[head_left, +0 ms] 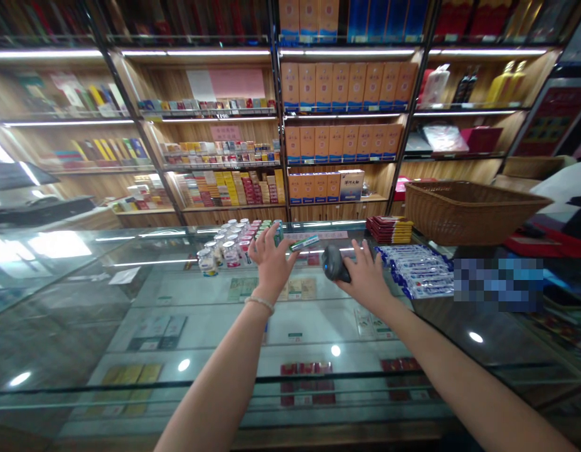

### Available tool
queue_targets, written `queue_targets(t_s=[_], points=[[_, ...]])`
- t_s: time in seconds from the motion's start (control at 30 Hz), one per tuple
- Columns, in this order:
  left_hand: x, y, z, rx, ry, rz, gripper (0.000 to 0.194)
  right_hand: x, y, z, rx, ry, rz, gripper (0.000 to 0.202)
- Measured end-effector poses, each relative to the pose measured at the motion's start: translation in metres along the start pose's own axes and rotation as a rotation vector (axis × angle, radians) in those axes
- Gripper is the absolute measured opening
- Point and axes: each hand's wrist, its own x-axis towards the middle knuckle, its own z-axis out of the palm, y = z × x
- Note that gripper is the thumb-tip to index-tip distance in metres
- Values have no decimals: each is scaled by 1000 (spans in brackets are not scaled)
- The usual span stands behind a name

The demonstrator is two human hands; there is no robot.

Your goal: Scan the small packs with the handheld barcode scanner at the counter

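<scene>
Small white-capped bottles [231,252] stand on the table [168,301], beyond the left hand [271,260], which is partly open, thumb and fingertips on a slim green pack [305,242]. The pack points rightward, slightly far, nearer this hand than the right hand [369,279], whose fingers wrap a dark scanner [334,263] facing left, apart from the pack.

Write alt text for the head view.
Two bare hands over a glass display counter: the left hand holds a small green-and-white stick-shaped pack, the right hand a dark handheld scanner. Behind, lit wooden shelves hold boxed goods; a wicker basket sits right.
</scene>
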Motion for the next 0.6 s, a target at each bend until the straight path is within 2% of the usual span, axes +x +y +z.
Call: queue_targets(t_s=[0.3,0.6], points=[[0,0,0,-9,-9,2,17,-2,-2,3,-23,-96,-22,55],[1,3,-2,-21,-13,1,15,-6,-6,-2,19,-183,-58,50]])
